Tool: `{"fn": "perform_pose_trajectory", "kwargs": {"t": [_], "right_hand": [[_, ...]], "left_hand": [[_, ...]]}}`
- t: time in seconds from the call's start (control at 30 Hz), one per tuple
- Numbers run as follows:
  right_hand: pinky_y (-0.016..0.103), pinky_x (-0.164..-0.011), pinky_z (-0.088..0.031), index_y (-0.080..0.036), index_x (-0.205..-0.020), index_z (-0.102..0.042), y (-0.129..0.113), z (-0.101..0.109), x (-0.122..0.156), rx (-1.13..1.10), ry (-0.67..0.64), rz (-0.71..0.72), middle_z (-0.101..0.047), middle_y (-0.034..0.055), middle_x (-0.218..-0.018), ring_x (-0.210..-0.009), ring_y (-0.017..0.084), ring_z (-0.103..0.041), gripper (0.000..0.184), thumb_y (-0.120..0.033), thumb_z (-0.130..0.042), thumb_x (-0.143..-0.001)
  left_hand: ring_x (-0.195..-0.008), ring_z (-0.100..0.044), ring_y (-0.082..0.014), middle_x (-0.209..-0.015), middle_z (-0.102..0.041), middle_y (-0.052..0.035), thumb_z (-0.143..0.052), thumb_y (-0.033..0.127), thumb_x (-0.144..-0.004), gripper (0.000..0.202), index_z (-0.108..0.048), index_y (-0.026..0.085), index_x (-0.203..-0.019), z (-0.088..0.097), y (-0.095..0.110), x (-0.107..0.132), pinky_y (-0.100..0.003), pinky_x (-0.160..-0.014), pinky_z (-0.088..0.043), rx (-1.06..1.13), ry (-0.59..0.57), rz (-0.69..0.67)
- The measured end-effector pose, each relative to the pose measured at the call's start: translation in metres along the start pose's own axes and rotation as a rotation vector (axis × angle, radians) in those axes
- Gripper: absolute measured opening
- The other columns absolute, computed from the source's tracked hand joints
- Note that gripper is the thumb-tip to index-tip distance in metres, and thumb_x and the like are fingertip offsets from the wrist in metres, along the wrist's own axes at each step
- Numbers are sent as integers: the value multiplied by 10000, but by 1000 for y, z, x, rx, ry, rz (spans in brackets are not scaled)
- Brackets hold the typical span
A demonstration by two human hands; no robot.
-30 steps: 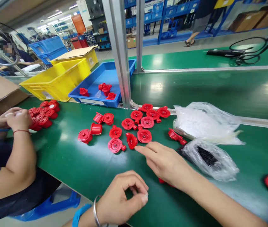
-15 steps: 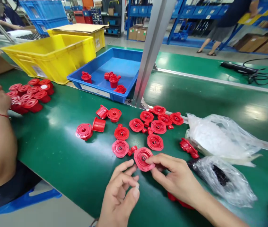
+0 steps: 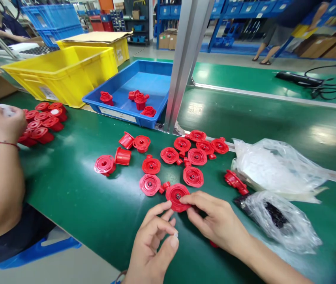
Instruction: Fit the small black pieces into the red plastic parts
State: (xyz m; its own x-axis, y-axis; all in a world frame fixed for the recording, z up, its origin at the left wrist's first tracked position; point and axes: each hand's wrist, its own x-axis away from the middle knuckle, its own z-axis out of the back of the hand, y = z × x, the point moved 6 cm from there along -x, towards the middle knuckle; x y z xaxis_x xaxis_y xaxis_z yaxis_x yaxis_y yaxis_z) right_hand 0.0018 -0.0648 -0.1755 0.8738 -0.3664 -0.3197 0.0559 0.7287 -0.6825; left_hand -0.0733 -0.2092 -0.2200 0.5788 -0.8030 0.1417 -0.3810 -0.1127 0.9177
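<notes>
- Pinching a round red part [image 3: 174, 196], the wearer's right hand [image 3: 222, 221] has its thumb at the rim and index fingertip near the hub; the dished face is turned up.
- The left hand [image 3: 152, 244], just beside it, has thumb and finger closed on one small pale piece [image 3: 176, 234]; its index fingertip is at the part's near edge.
- Beyond the hands, nine similar red parts [image 3: 193, 176] lie face up in a loose group.
- Left of them are four more loose parts [image 3: 105, 165], some on their sides; one lies to the right [image 3: 236, 182], by the bags.
- The right hand and wrist mostly hide another red object [image 3: 213, 244].
- Two clear bags lie at right: one with white contents [image 3: 274, 165], one with black [image 3: 277, 217].
- A blue tray [image 3: 111, 112] holds what look like four red parts; a metal post [image 3: 182, 67] blocks its right end.
- Farther left, a yellow bin [image 3: 76, 88] stands behind a co-worker's hand [image 3: 6, 124] and a red cluster [image 3: 43, 134], partly covered.
- Everything rests on a shiny green table [image 3: 96, 221]; behind are blue shelves [image 3: 244, 15] and a standing person [image 3: 289, 23].
</notes>
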Motion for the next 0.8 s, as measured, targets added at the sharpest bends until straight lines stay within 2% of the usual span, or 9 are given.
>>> {"fn": "perform_pose_trajectory", "kwargs": {"t": [0.13, 0.23, 0.33, 0.47, 0.57, 0.67, 0.8], "right_hand": [[209, -552, -502, -192, -994, -678, 16, -6, -12, -41, -63, -215, -695, 16, -794, -589, 104, -614, 233, -136, -519, -834], [202, -525, -495, -188, -1136, -640, 20, -4, -14, -128, -119, -317, -665, -9, -727, -547, 94, -580, 334, -152, -522, -826], [214, -578, -532, -197, -1199, -588, 17, 7, -4, -236, -104, -370, -665, -7, -774, -594, 94, -600, 364, -183, -561, -837], [247, -678, -598, -204, -1129, -602, 12, 12, 19, -698, -45, -496, -703, 41, -938, -772, 132, -704, 275, -234, -640, -858], [224, -647, -606, -194, -1059, -633, 12, 8, 30, -1048, 3, -567, -735, 35, -888, -750, 139, -726, 265, -221, -730, -814], [192, -575, -594, -190, -1019, -651, 16, 6, 34, -1236, 63, -582, -749, 19, -813, -694, 143, -730, 303, -208, -798, -754], [170, -526, -580, -182, -1004, -654, 23, 5, 38, -1332, 118, -598, -750, 13, -770, -655, 148, -729, 366, -220, -848, -696]], "left_hand": [[-1299, -504, -316, -1389, -493, -104, -675, 313, -847, 129, -684, 185, -838, 2, -4, -1, -452, -1112, -404, -38, 5, 16], [-1306, -496, -317, -1391, -494, -104, -678, 325, -843, 139, -683, 187, -831, 3, -5, -1, -453, -1109, -406, -46, 15, 33], [-1293, -508, -307, -1351, -527, -105, -678, 322, -845, 140, -680, 185, -814, 4, -2, -1, -434, -1097, -425, -59, 26, 27], [-1272, -526, -296, -1309, -553, -108, -656, 287, -865, 107, -671, 185, -834, 1, -2, -2, -438, -1079, -448, -78, -24, 40], [-1274, -525, -284, -1317, -547, -100, -630, 274, -884, 93, -659, 193, -849, -4, -6, -2, -435, -1079, -450, -92, -95, 46], [-1277, -522, -277, -1313, -548, -95, -623, 279, -889, 99, -653, 195, -846, -6, -8, -1, -425, -1079, -452, -109, -107, 39], [-1285, -512, -279, -1298, -554, -101, -632, 304, -880, 122, -655, 192, -837, -6, -9, -1, -415, -1073, -458, -135, -86, 31]]}}
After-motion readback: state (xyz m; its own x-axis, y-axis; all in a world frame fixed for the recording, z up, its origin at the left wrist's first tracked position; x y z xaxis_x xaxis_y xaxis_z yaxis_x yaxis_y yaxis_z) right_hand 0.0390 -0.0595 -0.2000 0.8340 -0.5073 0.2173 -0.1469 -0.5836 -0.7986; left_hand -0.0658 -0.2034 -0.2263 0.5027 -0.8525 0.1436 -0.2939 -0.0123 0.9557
